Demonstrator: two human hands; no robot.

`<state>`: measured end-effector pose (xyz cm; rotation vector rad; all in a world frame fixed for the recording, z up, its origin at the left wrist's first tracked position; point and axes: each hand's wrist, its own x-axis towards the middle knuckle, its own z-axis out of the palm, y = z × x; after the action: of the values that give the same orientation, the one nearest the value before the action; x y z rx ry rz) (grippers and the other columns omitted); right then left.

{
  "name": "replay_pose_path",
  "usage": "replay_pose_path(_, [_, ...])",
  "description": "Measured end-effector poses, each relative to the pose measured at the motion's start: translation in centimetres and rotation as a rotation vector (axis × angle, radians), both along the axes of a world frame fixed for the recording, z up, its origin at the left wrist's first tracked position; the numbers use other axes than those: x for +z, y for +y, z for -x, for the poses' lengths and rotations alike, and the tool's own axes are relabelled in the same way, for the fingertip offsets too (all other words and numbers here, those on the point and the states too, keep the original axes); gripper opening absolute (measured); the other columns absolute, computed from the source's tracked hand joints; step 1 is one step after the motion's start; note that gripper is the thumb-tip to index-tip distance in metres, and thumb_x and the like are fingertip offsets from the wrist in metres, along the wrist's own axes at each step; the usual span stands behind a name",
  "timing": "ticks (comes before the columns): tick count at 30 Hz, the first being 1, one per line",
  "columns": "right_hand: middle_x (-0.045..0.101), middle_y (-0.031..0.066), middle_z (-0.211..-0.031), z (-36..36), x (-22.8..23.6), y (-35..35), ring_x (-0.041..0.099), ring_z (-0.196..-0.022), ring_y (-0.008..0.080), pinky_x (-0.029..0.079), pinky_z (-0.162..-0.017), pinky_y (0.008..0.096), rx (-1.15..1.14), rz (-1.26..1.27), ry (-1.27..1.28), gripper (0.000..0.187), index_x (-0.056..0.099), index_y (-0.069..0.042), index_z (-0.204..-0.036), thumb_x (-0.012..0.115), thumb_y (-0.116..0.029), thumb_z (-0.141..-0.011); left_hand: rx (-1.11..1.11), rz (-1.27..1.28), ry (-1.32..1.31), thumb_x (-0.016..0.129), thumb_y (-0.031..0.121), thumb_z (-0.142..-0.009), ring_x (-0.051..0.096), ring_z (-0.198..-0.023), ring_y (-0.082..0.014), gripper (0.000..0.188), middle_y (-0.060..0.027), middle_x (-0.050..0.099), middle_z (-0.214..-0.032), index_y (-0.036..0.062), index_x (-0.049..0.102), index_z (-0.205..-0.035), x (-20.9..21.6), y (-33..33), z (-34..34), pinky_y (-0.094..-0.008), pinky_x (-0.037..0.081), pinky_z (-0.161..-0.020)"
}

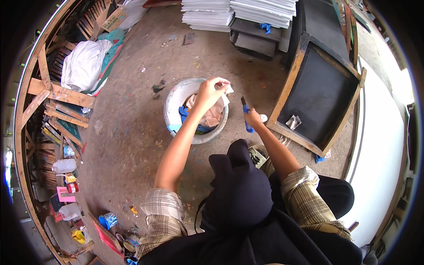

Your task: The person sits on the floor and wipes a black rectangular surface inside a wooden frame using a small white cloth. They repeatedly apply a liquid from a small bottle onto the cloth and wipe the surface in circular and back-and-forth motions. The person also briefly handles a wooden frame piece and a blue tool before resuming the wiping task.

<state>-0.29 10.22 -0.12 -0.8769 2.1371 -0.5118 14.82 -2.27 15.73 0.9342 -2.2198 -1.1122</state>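
My left hand [210, 93] is over a round pale tub [170, 104], its fingers pinched on a small white scrap [227, 98], too small to tell if cloth or paper. Inside the tub lie a crumpled beige cloth [213, 119] and some blue pieces [183, 114]. To the right of the tub, my right hand [253, 118] is closed around a blue-handled tool [247, 110] with a dark, narrow, blade-like end pointing up. A small round white thing [263, 118] shows beside that hand, partly hidden.
At right, a wooden frame with a dark panel [316, 95] has a crumpled scrap [293, 122] on it. A large white board [382, 154] lies beyond. White sheets [207, 15] are stacked at the back. Wooden frames [62, 92], jugs [64, 166] and a paint can [107, 220] line the left.
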Motion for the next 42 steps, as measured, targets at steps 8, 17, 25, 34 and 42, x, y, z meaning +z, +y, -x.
replay_pose_path(8, [0.052, 0.0227, -0.124, 1.6, 8.0, -2.0, 0.054, -0.113, 0.0312, 0.043, -0.096, 0.0374, -0.165, 0.567, -0.648, 0.06, 0.039, 0.003, -0.133, 0.057, -0.036, -0.091, -0.066, -0.344, 0.308, 0.068, 0.011, -0.085, 0.06, -0.083, -0.0077, 0.014, 0.0004, 0.063, -0.088, 0.0063, 0.06, -0.096, -0.7, 0.6, 1.2, -0.0234, 0.048, -0.073])
replay_pose_path(17, [0.065, 0.0054, -0.085, 12.1, 19.7, 7.4, 0.057, -0.075, 0.0107, 0.047, -0.066, 0.0267, 0.075, 0.427, -0.233, 0.024, 0.066, -0.001, -0.103, 0.063, -0.018, -0.086, -0.453, -0.456, 0.354, 0.061, -0.002, -0.085, 0.06, -0.087, -0.0098, 0.024, -0.0027, 0.06, -0.098, 0.0048, 0.056, -0.107, 2.5, 6.4, 9.8, -0.0252, 0.052, -0.075])
replay_pose_path(25, [0.066, 0.0185, -0.087, 28.8, 14.7, 19.4, 0.065, -0.082, 0.0324, 0.05, -0.074, 0.0371, -0.401, 0.34, 0.536, 0.02, 0.07, -0.006, -0.097, 0.065, -0.015, -0.079, -0.469, -0.193, 0.14, 0.066, 0.01, -0.083, 0.061, -0.085, -0.0134, 0.021, -0.005, 0.062, -0.098, 0.0092, 0.065, -0.104, -4.0, 8.2, 17.5, -0.028, 0.05, -0.081])
replay_pose_path(34, [0.049, 0.0216, -0.127, 30.1, 3.2, 17.7, 0.052, -0.113, 0.0378, 0.044, -0.095, 0.0409, -0.538, 0.693, 0.932, 0.033, 0.059, -0.001, -0.116, 0.061, -0.008, -0.083, -0.184, 0.283, 0.079, 0.068, 0.004, -0.077, 0.044, -0.112, -0.0286, 0.038, -0.0106, 0.047, -0.11, 0.012, 0.058, -0.112, -10.2, 7.6, 24.9, -0.0406, 0.035, -0.099])
replay_pose_path(42, [0.024, 0.0126, -0.152, 26.5, 0.1, 18.2, 0.021, -0.141, 0.0259, 0.02, -0.115, 0.0447, 0.289, 0.563, 0.732, 0.073, 0.025, -0.004, -0.145, 0.061, -0.031, -0.087, -0.157, 0.374, 0.087, 0.065, 0.004, -0.08, 0.035, -0.117, -0.0322, 0.044, -0.0174, 0.031, -0.123, 0.0044, 0.049, -0.121, -11.1, 8.1, 25.9, -0.0429, 0.032, -0.099])
